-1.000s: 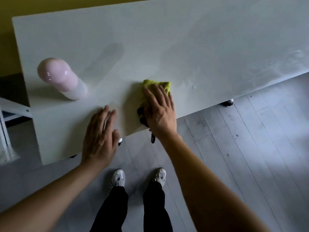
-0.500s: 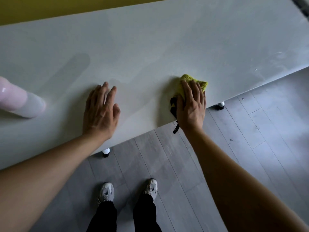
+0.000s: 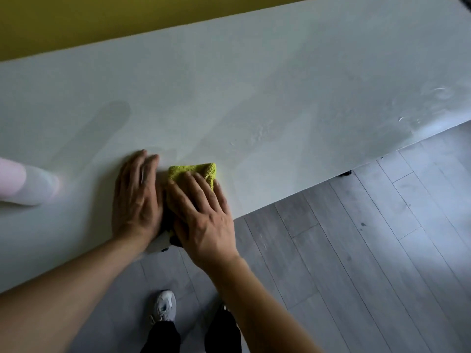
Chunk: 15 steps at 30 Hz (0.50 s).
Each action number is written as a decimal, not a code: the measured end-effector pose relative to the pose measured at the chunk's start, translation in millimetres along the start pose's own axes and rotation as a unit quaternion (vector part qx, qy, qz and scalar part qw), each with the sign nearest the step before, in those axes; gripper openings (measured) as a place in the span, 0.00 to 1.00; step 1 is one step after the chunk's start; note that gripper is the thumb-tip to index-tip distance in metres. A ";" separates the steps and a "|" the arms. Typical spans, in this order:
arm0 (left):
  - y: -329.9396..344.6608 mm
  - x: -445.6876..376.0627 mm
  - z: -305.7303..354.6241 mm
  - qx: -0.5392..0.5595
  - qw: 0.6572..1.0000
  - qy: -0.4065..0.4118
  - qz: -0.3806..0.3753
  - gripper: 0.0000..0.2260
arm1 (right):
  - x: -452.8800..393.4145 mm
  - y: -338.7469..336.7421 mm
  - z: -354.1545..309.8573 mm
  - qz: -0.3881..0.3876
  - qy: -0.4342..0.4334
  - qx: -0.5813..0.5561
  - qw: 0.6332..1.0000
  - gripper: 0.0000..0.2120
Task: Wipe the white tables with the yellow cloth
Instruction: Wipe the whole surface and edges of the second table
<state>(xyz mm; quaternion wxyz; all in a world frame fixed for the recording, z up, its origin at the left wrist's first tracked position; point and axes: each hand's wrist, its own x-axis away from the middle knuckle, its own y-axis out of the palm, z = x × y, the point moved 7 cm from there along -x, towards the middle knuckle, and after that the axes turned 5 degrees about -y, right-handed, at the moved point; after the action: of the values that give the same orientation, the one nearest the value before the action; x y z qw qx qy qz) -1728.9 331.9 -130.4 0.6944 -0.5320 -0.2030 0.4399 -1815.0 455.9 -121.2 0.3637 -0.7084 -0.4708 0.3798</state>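
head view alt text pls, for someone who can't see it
A right hand presses a folded yellow cloth onto a long white table, the left hand flat beside it; a pink-and-white rounded object sits at far left.

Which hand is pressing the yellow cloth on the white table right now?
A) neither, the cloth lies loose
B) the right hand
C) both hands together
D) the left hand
B: the right hand lies flat with straight fingers on the yellow cloth near the front edge of the white table, while the left hand rests flat on the bare tabletop just beside the cloth.
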 end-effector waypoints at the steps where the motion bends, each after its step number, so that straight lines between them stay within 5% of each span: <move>1: 0.0 -0.5 1.7 -0.002 1.000 0.002 0.003 0.25 | -0.5 -3.9 8.1 -0.008 -0.014 0.006 1.000 0.28; 15: -2.2 -0.8 5.8 -0.014 1.000 -0.003 0.002 0.26 | -22.4 -102.9 223.7 0.125 0.264 0.082 0.953 0.28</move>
<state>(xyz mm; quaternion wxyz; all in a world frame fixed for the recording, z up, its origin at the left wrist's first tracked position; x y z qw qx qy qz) -1732.8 334.4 -126.3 0.6856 -0.5405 -0.2098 0.4401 -2058.2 500.1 -127.1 0.4816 -0.8042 -0.2324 0.2593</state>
